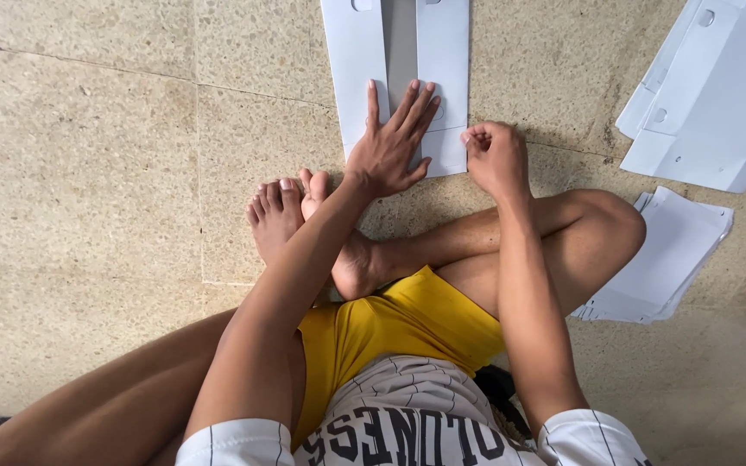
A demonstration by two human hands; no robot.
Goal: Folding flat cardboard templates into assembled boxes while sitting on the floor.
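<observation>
White card lies flat under the left hand (388, 147), whose fingers are spread and pressed palm-down on the near end of a folded cardboard sheet (357, 60). The right hand (494, 157) sits just beside it, fingers curled together and pinching the sheet's near right corner against the floor (88, 173). This sheet stretches away from the person toward the far edge of the speckled stone floor, its two side flaps folded inward over a grey middle strip. Bare crossed legs and feet (280, 211) rest just behind the hands. Off to the right, well apart, lie a stack of flat white cardboard blanks (710, 86) and, nearer, a pile of white sheets (666, 259).
</observation>
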